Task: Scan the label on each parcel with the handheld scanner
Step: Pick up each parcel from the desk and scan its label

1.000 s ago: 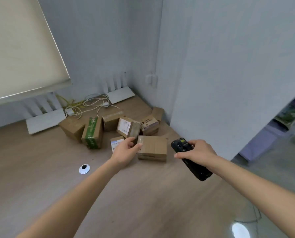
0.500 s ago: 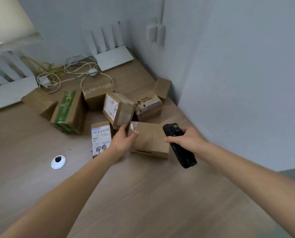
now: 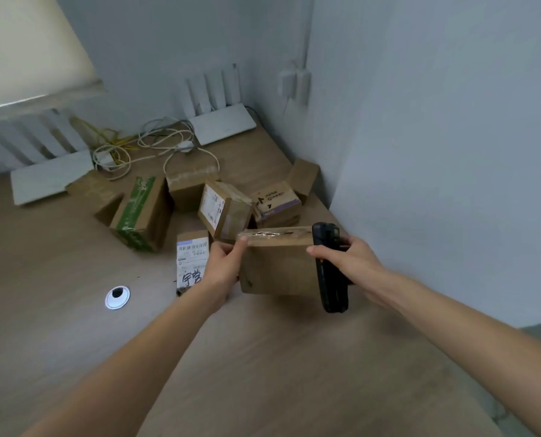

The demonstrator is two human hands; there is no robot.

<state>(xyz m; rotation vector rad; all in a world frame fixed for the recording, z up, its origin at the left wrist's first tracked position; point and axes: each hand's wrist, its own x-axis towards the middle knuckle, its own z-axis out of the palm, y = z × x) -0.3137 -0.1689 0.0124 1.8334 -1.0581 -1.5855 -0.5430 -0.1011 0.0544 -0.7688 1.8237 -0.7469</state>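
Two hands work over our wooden desk (image 3: 263,357): our left hand (image 3: 223,266) grips the plain brown parcel (image 3: 278,266) by its left edge, tilted up off the surface. Our right hand (image 3: 348,263) clasps the black scanner (image 3: 329,266), touching the parcel's right side, with more parcels (image 3: 225,209) piled just behind.

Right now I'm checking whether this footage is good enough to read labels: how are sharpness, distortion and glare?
Head view: soft overall, so the barcode label shows bars and handwriting but no legible fine print; wide-angle bending curves the wall corner and stretches the forearms; glare streaks the tape on the held parcel, gripped by the left hand; the scanner in the right hand reads as a dark shape.
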